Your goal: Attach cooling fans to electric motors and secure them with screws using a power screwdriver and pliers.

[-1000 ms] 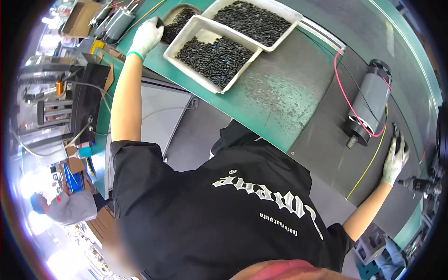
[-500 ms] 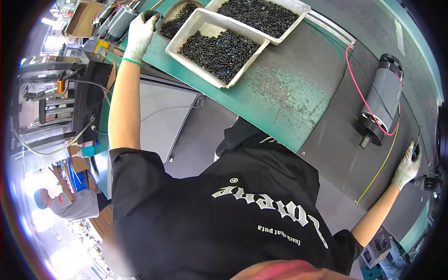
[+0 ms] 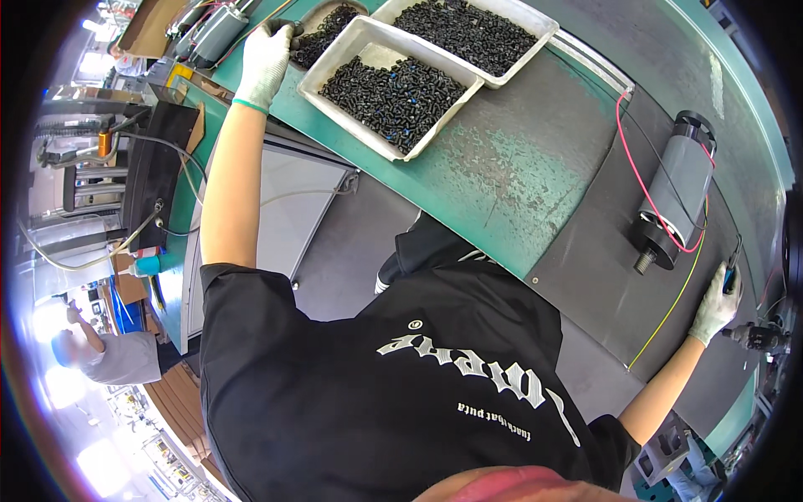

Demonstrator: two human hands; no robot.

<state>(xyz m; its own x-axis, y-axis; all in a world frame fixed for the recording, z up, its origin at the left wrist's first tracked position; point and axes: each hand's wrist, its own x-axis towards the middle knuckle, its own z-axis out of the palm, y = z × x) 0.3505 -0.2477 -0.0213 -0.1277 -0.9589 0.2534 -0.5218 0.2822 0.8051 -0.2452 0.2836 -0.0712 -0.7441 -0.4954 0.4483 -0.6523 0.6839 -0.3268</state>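
Fingers of your left hand [image 3: 266, 52] are curled down at the edge of the far tray of dark screws [image 3: 322, 33] — whether they've pinched anything, can't tell. Your right hand [image 3: 716, 308] is wrapped around a small dark tool with a blue tip [image 3: 730, 276], likely parked there for reach. Grey motor [image 3: 679, 191] lies on the dark mat [image 3: 598, 276], red wire [image 3: 640, 180] looped over it. Two white trays [image 3: 393, 84] of black screws sit between, within arm's span — no labels readable.
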